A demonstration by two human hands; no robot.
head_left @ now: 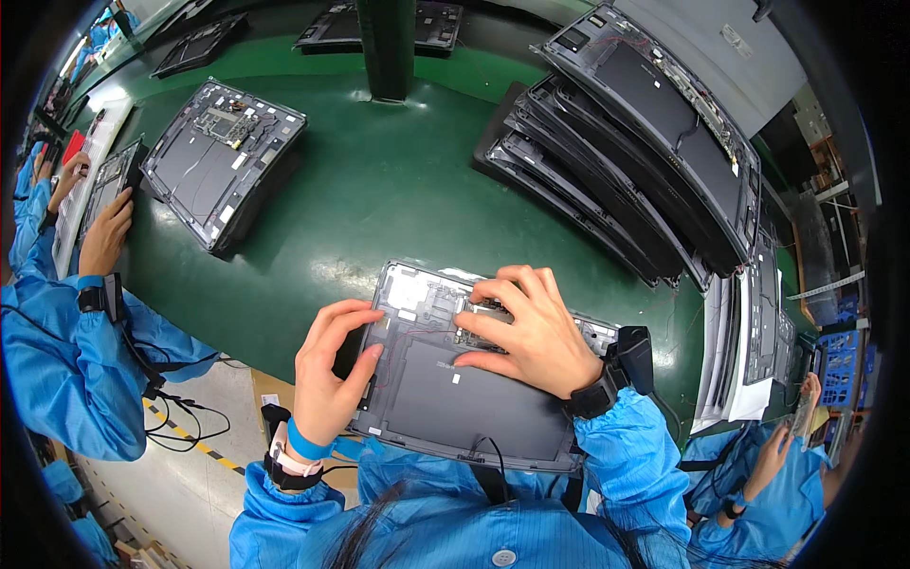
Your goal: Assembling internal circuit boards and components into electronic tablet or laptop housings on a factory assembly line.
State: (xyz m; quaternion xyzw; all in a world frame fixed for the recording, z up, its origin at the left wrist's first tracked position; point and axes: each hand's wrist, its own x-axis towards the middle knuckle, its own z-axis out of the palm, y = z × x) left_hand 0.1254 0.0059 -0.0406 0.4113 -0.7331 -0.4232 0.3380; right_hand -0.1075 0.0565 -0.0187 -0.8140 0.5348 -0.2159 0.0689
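Note:
An opened flat device casing (474,398), like a tablet or thin laptop half, lies in front of me at the table's near edge. Its dark battery area faces up, with a circuit board strip along the far side. My left hand (327,365) grips the casing's left edge, fingertips on the rim and thumb lower down. My right hand (540,332) reaches across from the right; its fingers are spread and bent, with tips touching the board area and the thumb over the dark panel. No separate part shows in it. The palm hides some of the board.
A tall stack of similar casings (626,161) stands at the far right. Another open casing (213,156) lies at the far left of the green table (351,199). A green post (387,52) rises at the back. Co-workers in blue sleeves (76,360) work on both sides.

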